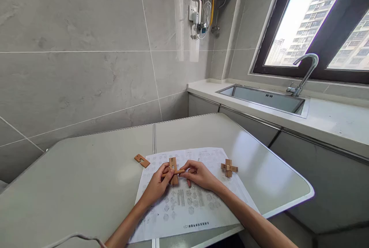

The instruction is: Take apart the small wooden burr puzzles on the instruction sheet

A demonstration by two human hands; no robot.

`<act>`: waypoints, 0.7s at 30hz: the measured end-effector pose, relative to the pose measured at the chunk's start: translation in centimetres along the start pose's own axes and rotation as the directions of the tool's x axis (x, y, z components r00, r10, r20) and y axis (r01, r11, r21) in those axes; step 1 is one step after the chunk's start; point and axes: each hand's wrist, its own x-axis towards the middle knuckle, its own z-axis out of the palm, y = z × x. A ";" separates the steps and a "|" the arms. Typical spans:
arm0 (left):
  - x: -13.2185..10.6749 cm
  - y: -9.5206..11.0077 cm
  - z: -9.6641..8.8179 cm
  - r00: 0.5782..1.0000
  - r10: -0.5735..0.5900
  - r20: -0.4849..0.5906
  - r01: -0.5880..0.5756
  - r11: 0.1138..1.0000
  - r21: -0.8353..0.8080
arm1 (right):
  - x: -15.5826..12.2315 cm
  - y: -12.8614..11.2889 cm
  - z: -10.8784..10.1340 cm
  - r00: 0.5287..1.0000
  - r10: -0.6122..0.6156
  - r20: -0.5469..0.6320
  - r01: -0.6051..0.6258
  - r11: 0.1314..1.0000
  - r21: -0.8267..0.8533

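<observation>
My left hand is closed on a flat wooden puzzle piece that stands upright with a slot in it. A second, thinner wooden piece crosses it sideways, and the fingertips of my right hand pinch its right end. Both hands are over a printed instruction sheet with small line drawings. Left of the sheet's top corner a loose notched wooden piece lies flat. At the sheet's right side stands a cross-shaped wooden assembly of interlocked pieces.
The pale folding table has a seam down its middle and a rounded right corner. A white cable loops at the lower left edge. Behind to the right are a counter with a sink and a faucet.
</observation>
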 end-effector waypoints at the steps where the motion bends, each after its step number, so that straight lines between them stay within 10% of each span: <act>1: 0.0 -0.1 0.0 1.000 -0.006 -0.002 0.006 1.000 0.003 | 0.0 -0.2 0.0 1.000 0.002 -0.002 -0.002 1.000 0.000; 21: 0.0 -0.7 0.3 1.000 0.005 0.018 -0.005 1.000 -0.012 | 0.0 -0.3 -0.3 1.000 0.000 0.015 -0.001 0.998 0.070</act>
